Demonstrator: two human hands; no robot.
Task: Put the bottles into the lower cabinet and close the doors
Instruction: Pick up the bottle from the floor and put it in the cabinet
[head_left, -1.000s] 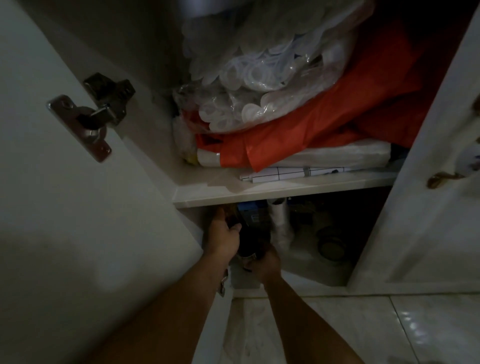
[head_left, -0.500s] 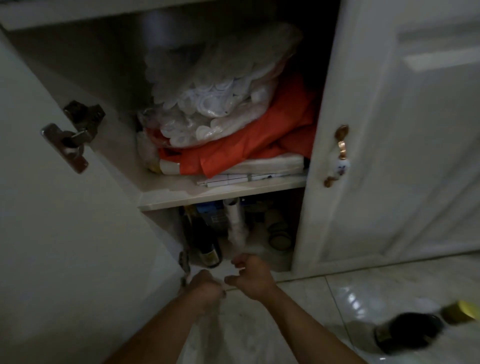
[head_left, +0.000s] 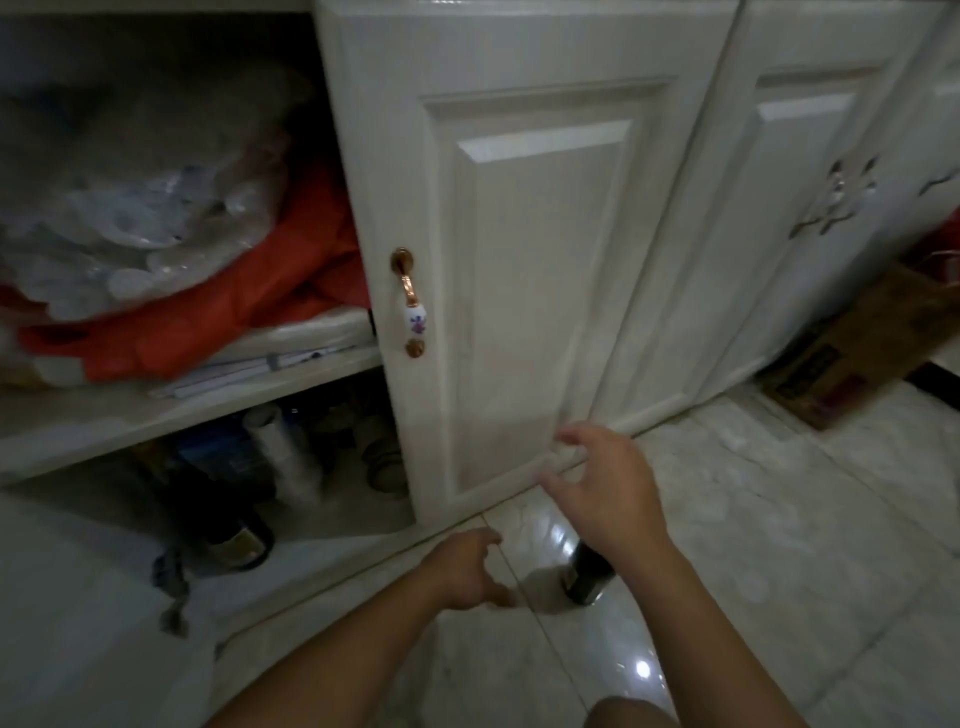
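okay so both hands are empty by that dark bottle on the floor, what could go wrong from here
The right hand hovers right over the dark bottle, hiding its top; a blind grab on glossy tile could tip it. The lower shelf already looks crowded, so sliding it in may knock the bottle at the front.

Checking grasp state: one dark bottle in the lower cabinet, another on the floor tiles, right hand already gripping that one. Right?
Not gripping. The head view shows the right hand open above the floor bottle, not touching it. The cabinet bottle is correct.

Glossy tiled floor (head_left: 727, 519), dark glass bottle (head_left: 587, 574), matt white painted door (head_left: 519, 260)
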